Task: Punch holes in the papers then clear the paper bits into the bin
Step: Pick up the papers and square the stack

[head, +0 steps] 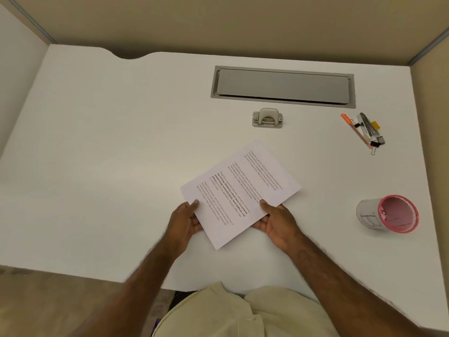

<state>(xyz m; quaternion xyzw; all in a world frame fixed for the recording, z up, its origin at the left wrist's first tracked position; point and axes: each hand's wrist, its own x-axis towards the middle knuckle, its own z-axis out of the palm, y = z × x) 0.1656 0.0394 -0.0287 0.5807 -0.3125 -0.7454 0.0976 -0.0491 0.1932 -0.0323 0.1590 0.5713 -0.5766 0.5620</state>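
Note:
A stack of printed white papers [239, 190] is held at an angle just above the white desk [109, 147], near the front middle. My left hand [185, 221] grips the stack's near left edge, thumb on top. My right hand [277, 220] grips its near right edge the same way. A grey metal hole punch [267, 117] stands beyond the papers, untouched. At the right, a small pink mesh bin [391, 215] wrapped in white paper marked "B" leans with its opening toward me.
A grey cable hatch [283, 86] is set into the desk behind the punch. A stapler, an orange pen and binder clips [365, 131] lie at the far right. Beige partition walls enclose the desk at the back and both sides.

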